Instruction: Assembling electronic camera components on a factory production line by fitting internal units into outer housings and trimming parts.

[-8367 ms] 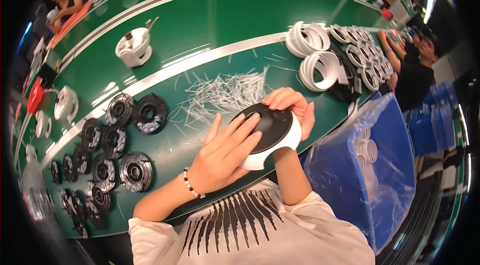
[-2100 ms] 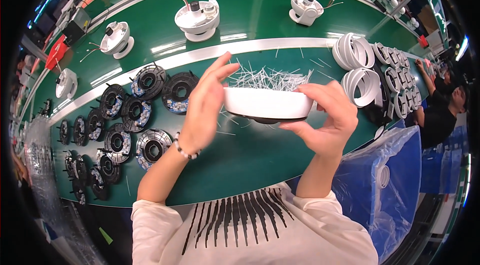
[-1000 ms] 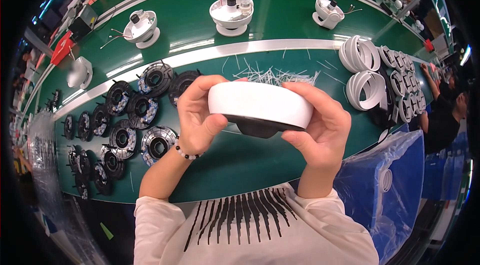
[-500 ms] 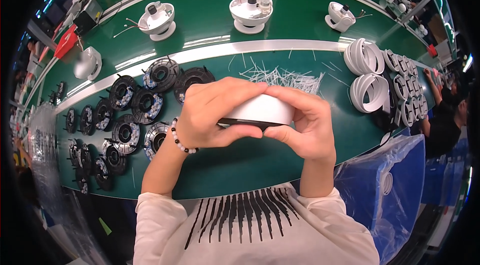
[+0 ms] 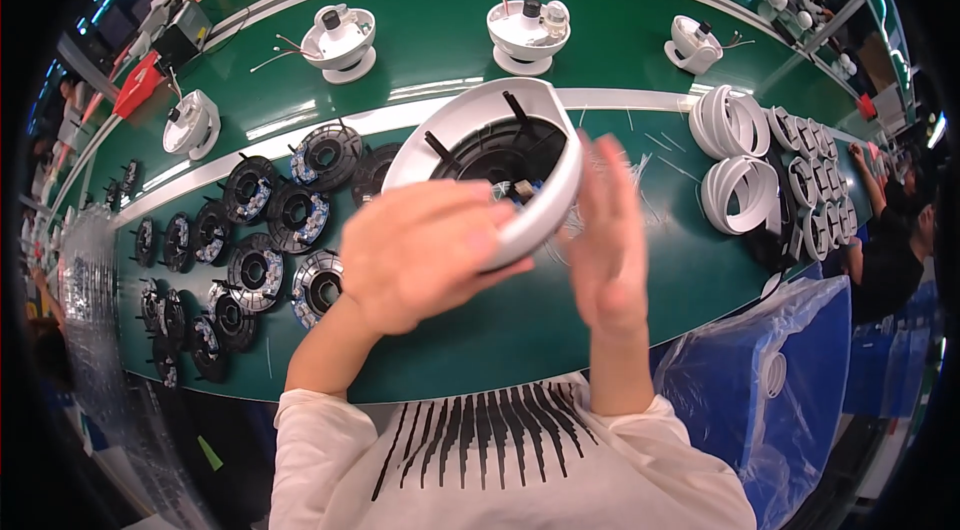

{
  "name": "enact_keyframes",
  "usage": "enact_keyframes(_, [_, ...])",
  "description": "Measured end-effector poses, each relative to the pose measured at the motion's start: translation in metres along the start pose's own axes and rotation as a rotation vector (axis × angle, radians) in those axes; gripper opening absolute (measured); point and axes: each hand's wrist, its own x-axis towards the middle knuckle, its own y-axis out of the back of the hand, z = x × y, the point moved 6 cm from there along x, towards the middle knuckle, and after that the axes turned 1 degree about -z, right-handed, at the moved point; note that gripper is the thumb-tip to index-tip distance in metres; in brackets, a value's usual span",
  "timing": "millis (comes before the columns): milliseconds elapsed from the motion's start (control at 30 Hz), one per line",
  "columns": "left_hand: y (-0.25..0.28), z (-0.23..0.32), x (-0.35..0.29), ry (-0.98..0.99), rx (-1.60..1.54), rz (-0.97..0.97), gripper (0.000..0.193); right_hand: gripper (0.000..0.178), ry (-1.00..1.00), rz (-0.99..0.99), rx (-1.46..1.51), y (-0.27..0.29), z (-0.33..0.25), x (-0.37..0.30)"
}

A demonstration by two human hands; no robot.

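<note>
My left hand point(image 5: 420, 248) is wrapped round the lower left side of a white round plastic housing point(image 5: 553, 205), held tilted above the green bench. Its open side faces up, showing a black ribbed disc point(image 5: 495, 152) with upright black posts and a bit of circuit board inside. Just right of the housing, my right hand point(image 5: 608, 245) has its fingers stretched out and smeared by motion; whether it touches the rim I cannot tell. Behind the hands lie thin white strips point(image 5: 625, 170), partly hidden.
Several black discs with circuit boards point(image 5: 255, 273) cover the bench's left. White rings point(image 5: 740, 205) are stacked at the right, beside a blue bin lined with clear plastic point(image 5: 800, 360). Beyond a pale rail, white domed units with wires point(image 5: 530, 35) stand on a green belt.
The housing has turned from edge-on to show its inside. My right hand has let go and straightened its fingers; my left keeps hold. The domed units at the back have shifted right.
</note>
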Motion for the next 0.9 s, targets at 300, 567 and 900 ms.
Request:
enact_keyframes(300, [-0.032, 0.014, -0.014, 0.123, -0.208, -0.427, 0.044, 0.053, 0.005, -0.167, 0.668, 0.012, 0.023, -0.003])
enact_keyframes(567, [-0.082, -0.04, -0.092, 1.745, -1.808, 0.358, 0.07, 0.06, -0.17, -0.149, 0.085, 0.01, 0.038, 0.016])
enact_keyframes(900, [-0.066, -0.035, -0.125, 1.654, -1.849, 0.401, 0.064, 0.069, 0.143, 0.021, -0.954, 0.011, 0.007, 0.021])
